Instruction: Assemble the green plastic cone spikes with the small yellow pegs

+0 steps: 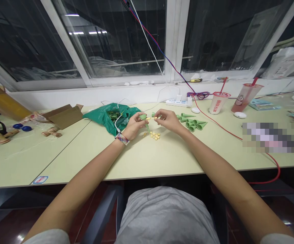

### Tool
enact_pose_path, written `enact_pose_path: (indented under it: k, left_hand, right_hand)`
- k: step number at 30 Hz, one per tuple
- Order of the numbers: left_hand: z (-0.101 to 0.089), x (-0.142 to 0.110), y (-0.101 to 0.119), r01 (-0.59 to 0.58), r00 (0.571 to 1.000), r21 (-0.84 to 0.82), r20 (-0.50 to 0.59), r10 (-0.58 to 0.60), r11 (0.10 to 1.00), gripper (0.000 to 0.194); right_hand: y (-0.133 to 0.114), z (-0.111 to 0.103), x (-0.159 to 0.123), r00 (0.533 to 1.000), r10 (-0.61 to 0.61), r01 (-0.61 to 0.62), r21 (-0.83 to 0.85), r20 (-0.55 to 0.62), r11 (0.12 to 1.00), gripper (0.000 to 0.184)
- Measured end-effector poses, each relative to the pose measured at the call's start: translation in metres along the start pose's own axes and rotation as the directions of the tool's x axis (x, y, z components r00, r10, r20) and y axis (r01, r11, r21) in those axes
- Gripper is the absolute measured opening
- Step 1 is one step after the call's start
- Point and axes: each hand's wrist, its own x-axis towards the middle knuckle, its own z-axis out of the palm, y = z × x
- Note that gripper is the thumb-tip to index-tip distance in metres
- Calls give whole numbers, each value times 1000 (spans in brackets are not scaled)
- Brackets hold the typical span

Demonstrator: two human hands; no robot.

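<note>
My left hand (133,126) is closed around a green plastic cone (143,117), whose narrow end points down past the fingers. Pinched in the fingertips of my right hand (169,120) is a small yellow plastic piece (155,118), held level with the cone's wide end. Another yellow bit (148,118) shows right beside the cone; whether it is joined to it I cannot tell. Below the hands lies a small pile of yellow pieces (155,136). Several green cones (194,124) lie to the right of my right hand. A torn green plastic bag (103,118) with green parts inside lies by my left hand.
A power strip (176,102) and a red cable (218,123) lie toward the back and right. Two drink cups (216,104) with straws stand at the back right. On the left are a cardboard box (62,117), blue balls (26,128) and wooden pieces (51,132).
</note>
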Motion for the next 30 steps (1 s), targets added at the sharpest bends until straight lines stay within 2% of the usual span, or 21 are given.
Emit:
enact_pose_path:
  k: [9,15,23,30]
  left_hand:
    - [-1,-1,-4,6,997,-27,72,-4,1000,44]
    - [-2,0,-4,3,999,7,41,-3,1000,44]
    - [-1,-3,-2,29,996,43,83,-33,999,45]
    - [0,-3,-1,45,990,-6,132,-44,999,43]
  right_hand:
    - [-1,3,-1,1000,-25,25,3,-1,1000,11]
    - [-3,5,-2,999,-33,33,-9,7,999,13]
    - [1,17,-5,996,-84,84,-23,-1,996,16]
    - [3,16,-3,986,-165,163,-66,-23,984,13]
